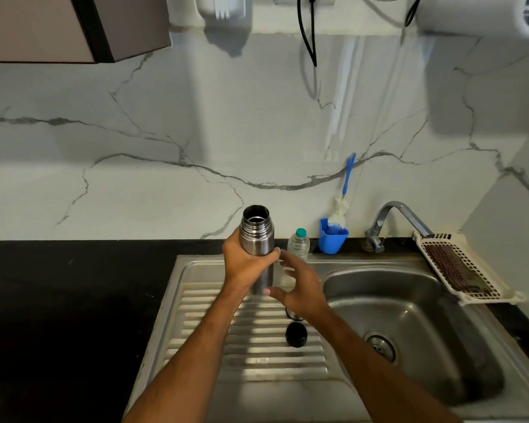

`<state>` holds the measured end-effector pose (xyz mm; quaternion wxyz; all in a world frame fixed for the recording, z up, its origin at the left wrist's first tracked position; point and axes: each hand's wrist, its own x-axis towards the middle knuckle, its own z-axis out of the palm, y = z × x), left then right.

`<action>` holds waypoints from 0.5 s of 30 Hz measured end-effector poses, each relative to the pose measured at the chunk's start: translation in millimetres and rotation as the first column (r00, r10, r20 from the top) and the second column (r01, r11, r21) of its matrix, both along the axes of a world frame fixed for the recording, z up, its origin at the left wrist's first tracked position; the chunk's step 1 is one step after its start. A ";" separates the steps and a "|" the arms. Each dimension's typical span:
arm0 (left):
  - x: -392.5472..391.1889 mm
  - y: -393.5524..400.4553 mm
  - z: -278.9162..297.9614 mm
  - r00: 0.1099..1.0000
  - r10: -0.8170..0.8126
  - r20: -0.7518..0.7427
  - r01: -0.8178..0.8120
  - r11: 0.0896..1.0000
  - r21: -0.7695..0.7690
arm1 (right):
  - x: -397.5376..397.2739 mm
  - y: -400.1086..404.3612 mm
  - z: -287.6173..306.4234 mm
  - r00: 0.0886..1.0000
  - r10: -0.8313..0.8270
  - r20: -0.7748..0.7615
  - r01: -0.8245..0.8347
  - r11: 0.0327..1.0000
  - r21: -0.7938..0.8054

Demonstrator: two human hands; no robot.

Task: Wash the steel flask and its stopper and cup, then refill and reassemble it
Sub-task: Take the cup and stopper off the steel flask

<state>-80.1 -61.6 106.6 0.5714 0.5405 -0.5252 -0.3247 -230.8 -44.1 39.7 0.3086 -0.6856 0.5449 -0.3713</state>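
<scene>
While gripped, flask (257, 236) within left-hand fingers (272, 254).

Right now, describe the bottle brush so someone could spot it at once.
Find the steel tap at the back of the sink. Just left of it a blue cup stands against the marble wall. The bottle brush stands in it, the only thing with white bristles and a blue handle.

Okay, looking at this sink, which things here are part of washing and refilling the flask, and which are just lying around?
For the job:
open steel flask, gripped by left hand
black round stopper
curved steel tap
blue-handled bottle brush

Lying about:
small clear plastic bottle
cream perforated plastic tray
</scene>
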 end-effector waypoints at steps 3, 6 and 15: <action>-12.9 -2.2 6.1 0.999 -0.042 -0.007 0.042 0.999 0.006 | -2.4 -4.7 8.3 0.999 -0.009 0.051 0.010 1.000 -0.030; -27.4 -6.4 7.9 0.996 -0.086 -0.011 0.087 0.996 0.009 | -7.0 -8.8 15.0 0.994 -0.036 0.100 0.042 0.998 -0.056; -89.0 -15.4 5.5 0.988 -0.144 -0.052 0.144 0.990 -0.014 | -56.6 -18.2 23.0 0.960 -0.016 0.279 0.033 0.998 -0.056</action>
